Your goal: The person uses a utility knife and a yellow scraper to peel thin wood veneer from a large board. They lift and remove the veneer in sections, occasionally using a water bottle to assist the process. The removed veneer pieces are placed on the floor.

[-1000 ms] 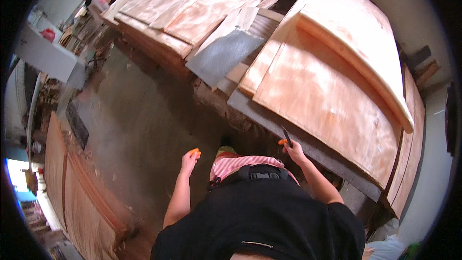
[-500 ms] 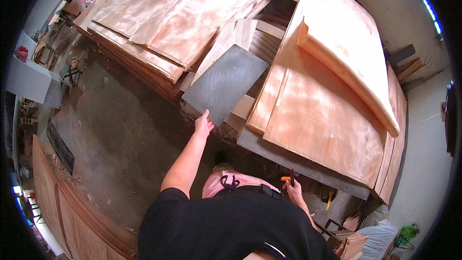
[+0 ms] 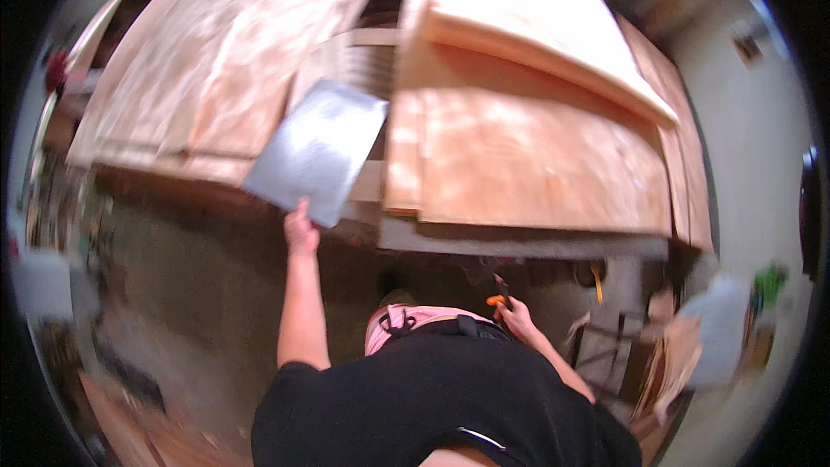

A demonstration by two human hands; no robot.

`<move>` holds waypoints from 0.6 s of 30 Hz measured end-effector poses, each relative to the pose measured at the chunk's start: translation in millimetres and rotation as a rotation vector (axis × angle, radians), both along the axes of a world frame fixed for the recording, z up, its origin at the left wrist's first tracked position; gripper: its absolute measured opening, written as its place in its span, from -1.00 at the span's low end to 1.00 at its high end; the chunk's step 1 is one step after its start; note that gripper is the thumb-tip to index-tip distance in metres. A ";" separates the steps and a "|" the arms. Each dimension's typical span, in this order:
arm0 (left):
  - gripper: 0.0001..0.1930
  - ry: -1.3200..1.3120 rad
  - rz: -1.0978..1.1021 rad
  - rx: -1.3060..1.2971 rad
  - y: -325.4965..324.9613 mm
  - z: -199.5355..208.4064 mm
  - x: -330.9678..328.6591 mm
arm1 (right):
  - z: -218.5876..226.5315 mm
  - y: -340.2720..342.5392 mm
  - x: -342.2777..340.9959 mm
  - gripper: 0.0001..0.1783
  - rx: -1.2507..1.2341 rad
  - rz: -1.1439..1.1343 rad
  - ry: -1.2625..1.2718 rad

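Observation:
My left hand (image 3: 302, 229) grips the near edge of a flat, rectangular grey sheet (image 3: 320, 147) with a shiny surface. The sheet stretches away from me, over the near end of the gap between two wood veneer stacks. Low in front of my waist, my right hand (image 3: 517, 318) is closed around a small tool (image 3: 497, 300) with an orange part and a dark, narrow end; blur hides its exact kind. On the right veneer stack (image 3: 536, 164), the top sheet (image 3: 553, 65) is curled back into a roll. The left veneer stack (image 3: 216, 60) lies beyond my left hand.
A grey board edge (image 3: 519, 239) juts out under the right stack. Yellow-handled tool (image 3: 597, 284), dark metal frame (image 3: 601, 346) and pale plastic bundle (image 3: 718, 329) are at the right. More wood sheets (image 3: 117, 424) lie at lower left. A wall (image 3: 743, 138) runs along the right.
The whole view has swung, shifting the stacks leftward in the picture. My left hand and the grey sheet appear farther left, and the sheet now reflects bright light. Both hands keep their hold.

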State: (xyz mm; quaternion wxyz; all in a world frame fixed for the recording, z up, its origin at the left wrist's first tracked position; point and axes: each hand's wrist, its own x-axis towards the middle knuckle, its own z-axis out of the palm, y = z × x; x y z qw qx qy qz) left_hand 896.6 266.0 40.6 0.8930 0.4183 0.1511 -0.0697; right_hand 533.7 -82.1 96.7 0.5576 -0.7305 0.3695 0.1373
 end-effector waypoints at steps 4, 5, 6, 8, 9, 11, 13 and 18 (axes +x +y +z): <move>-0.62 -0.038 -0.055 -0.004 13.9 55.5 -36.4 | 3.9 -14.2 -29.6 -0.79 -0.010 0.017 -0.019; -0.62 -0.079 -0.074 0.008 10.9 69.8 -49.6 | 12.8 -16.4 -38.2 -0.80 -0.004 -0.017 -0.009; -0.62 -0.127 -0.085 0.019 9.3 83.6 -62.5 | 16.8 -18.2 -51.9 -0.80 0.031 -0.072 -0.042; -0.60 -0.184 -0.163 0.006 10.1 94.0 -85.9 | -8.1 -27.6 -86.8 -0.81 0.057 -0.112 -0.039; -0.60 -0.185 -0.204 -0.018 3.5 102.9 -101.0 | -21.5 -29.9 -104.9 -0.81 0.025 -0.119 -0.124; -0.58 -0.174 -0.276 -0.067 -15.1 119.9 -136.0 | -37.4 -38.4 -143.6 -0.81 0.017 -0.161 -0.144; -0.57 -0.124 -0.346 -0.156 -44.5 128.7 -164.6 | -44.8 -45.1 -182.3 -0.81 0.035 -0.228 -0.136; -0.59 -0.042 -0.485 -0.213 -134.0 127.9 -243.3 | -47.0 -62.5 -290.8 -0.81 0.098 -0.413 -0.102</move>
